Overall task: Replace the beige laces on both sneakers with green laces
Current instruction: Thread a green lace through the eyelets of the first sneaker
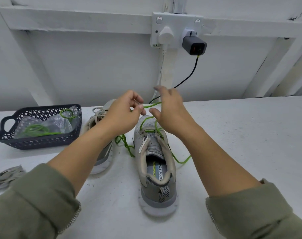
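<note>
A grey sneaker [156,171] stands in the middle of the table, heel toward me, with a green lace [147,120] threaded through its front eyelets. Loose lengths of that lace trail off both sides of the shoe. My left hand [122,111] pinches the lace's tip above the toe. My right hand [169,109] hovers beside it, fingers spread and blurred, the lace passing under it. A second sneaker [102,118] with beige laces lies behind my left forearm, mostly hidden.
A dark plastic basket [7,137] at the left holds another green lace [36,130] and clear plastic bags. A removed beige lace [7,175] lies bundled at the left edge. On the wall behind, a socket [177,30] carries plugs and hanging cables.
</note>
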Tool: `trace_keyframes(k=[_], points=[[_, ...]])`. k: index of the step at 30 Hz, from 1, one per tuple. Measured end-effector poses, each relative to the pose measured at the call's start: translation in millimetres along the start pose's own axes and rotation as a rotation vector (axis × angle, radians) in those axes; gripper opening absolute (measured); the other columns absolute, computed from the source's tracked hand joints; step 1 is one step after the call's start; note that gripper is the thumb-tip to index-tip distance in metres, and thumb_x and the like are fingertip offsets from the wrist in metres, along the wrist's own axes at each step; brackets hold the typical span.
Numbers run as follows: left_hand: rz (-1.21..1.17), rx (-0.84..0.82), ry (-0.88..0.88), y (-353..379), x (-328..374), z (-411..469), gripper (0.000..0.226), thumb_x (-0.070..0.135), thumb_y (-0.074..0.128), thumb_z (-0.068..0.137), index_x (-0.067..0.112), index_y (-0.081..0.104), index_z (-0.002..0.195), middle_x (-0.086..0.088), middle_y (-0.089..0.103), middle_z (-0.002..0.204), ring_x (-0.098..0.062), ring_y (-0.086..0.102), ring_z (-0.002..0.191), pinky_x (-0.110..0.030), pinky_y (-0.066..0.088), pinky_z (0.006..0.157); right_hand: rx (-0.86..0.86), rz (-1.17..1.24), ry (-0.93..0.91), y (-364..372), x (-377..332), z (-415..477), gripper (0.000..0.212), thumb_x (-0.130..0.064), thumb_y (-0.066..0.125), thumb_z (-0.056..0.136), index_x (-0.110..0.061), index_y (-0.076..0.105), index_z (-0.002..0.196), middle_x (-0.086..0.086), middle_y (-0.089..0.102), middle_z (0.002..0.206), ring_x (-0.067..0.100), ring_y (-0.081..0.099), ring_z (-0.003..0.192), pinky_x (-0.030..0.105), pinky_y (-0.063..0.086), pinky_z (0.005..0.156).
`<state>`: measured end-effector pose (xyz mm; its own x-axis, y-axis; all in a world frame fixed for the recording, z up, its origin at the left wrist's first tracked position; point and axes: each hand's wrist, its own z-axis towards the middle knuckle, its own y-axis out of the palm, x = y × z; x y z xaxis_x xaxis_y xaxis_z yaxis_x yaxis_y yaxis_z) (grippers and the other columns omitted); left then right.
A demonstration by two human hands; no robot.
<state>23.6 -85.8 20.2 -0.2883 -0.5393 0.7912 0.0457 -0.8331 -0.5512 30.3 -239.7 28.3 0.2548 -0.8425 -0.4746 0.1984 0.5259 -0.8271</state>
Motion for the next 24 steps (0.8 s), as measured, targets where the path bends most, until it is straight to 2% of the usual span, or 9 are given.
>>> trace_keyframes(k=[3, 6, 9, 12, 13, 15, 18, 21, 24], points=[[-0.068, 0.035, -0.014, 2, -2, -1, 0.015, 0.014, 0.051, 0.097, 0.029, 0.049, 0.092, 0.011, 0.067, 0.077, 0.006, 0.046, 0.049, -0.024, 0.035, 0.057, -0.027, -0.065, -0.079, 11, 10, 5, 0.022, -0.019, 0.054, 0.097, -0.007, 0.068, 0.108, 0.011, 0.054, 0.101, 0.026, 0.052, 0.094, 0.029, 0.035, 0.071], [-0.210, 0.160, -0.083, -3, -1, -3, 0.009, 0.012, 0.048, 0.099, 0.021, 0.050, 0.098, 0.006, 0.065, 0.077, 0.004, 0.042, 0.046, -0.018, 0.037, 0.051, -0.016, -0.137, 0.302, 15, 38, 3, 0.013, 0.002, 0.049, 0.091, 0.000, 0.061, 0.083, 0.015, 0.056, 0.097, 0.030, 0.057, 0.088, 0.030, 0.037, 0.064], [-0.360, 0.257, -0.134, -9, -4, -2, 0.015, 0.011, 0.046, 0.100, 0.025, 0.048, 0.093, 0.008, 0.063, 0.072, -0.003, 0.042, 0.049, -0.020, 0.033, 0.047, -0.158, -0.259, 0.514, 10, 44, -4, 0.018, 0.004, 0.050, 0.086, -0.002, 0.057, 0.102, 0.018, 0.052, 0.118, 0.031, 0.053, 0.103, 0.034, 0.046, 0.078], [-0.329, 0.174, -0.132, -6, -5, -3, 0.015, 0.011, 0.046, 0.100, 0.025, 0.049, 0.093, 0.007, 0.065, 0.073, -0.002, 0.037, 0.045, -0.019, 0.031, 0.045, -0.143, -0.333, 0.168, 9, 30, 0, 0.060, -0.017, 0.062, 0.087, -0.017, 0.036, 0.142, 0.014, 0.037, 0.136, 0.032, 0.038, 0.124, 0.041, 0.039, 0.096], [-0.305, 0.135, -0.119, -4, -4, -5, 0.012, 0.012, 0.047, 0.100, 0.023, 0.050, 0.095, 0.007, 0.066, 0.075, -0.002, 0.036, 0.043, -0.019, 0.031, 0.046, -0.163, -0.253, 0.006, 11, 22, 3, 0.062, -0.024, 0.062, 0.089, -0.020, 0.035, 0.145, 0.012, 0.039, 0.138, 0.031, 0.036, 0.126, 0.041, 0.036, 0.099], [-0.313, 0.109, -0.083, -1, -3, -6, 0.009, 0.011, 0.047, 0.099, 0.019, 0.050, 0.099, 0.005, 0.066, 0.075, -0.005, 0.035, 0.045, -0.020, 0.032, 0.047, -0.200, -0.083, -0.177, 17, 12, 8, 0.038, -0.025, 0.055, 0.095, -0.015, 0.055, 0.132, 0.012, 0.054, 0.125, 0.029, 0.047, 0.117, 0.033, 0.038, 0.090], [-0.405, 0.203, -0.074, -7, -3, -7, 0.016, 0.009, 0.047, 0.100, 0.023, 0.050, 0.092, 0.008, 0.060, 0.066, -0.005, 0.041, 0.050, -0.020, 0.033, 0.049, -0.061, 0.020, 0.109, 16, 26, 11, 0.022, -0.012, 0.048, 0.098, -0.005, 0.068, 0.102, 0.016, 0.065, 0.103, 0.030, 0.058, 0.092, 0.030, 0.041, 0.072], [-0.507, 0.269, -0.142, -15, -8, -8, 0.020, 0.007, 0.046, 0.100, 0.023, 0.048, 0.089, 0.008, 0.056, 0.061, -0.007, 0.044, 0.052, -0.019, 0.034, 0.048, -0.011, -0.160, 0.463, 8, 51, 5, 0.022, -0.001, 0.046, 0.094, -0.004, 0.050, 0.073, 0.018, 0.064, 0.102, 0.028, 0.054, 0.080, 0.032, 0.043, 0.067], [-0.476, 0.168, -0.160, -14, -11, -14, 0.017, 0.006, 0.045, 0.100, 0.020, 0.051, 0.092, 0.009, 0.059, 0.057, -0.003, 0.049, 0.051, -0.016, 0.038, 0.053, -0.021, -0.217, 0.485, 7, 52, 12, 0.012, -0.001, 0.047, 0.091, -0.008, 0.056, 0.088, 0.015, 0.061, 0.110, 0.028, 0.057, 0.093, 0.034, 0.047, 0.073]])
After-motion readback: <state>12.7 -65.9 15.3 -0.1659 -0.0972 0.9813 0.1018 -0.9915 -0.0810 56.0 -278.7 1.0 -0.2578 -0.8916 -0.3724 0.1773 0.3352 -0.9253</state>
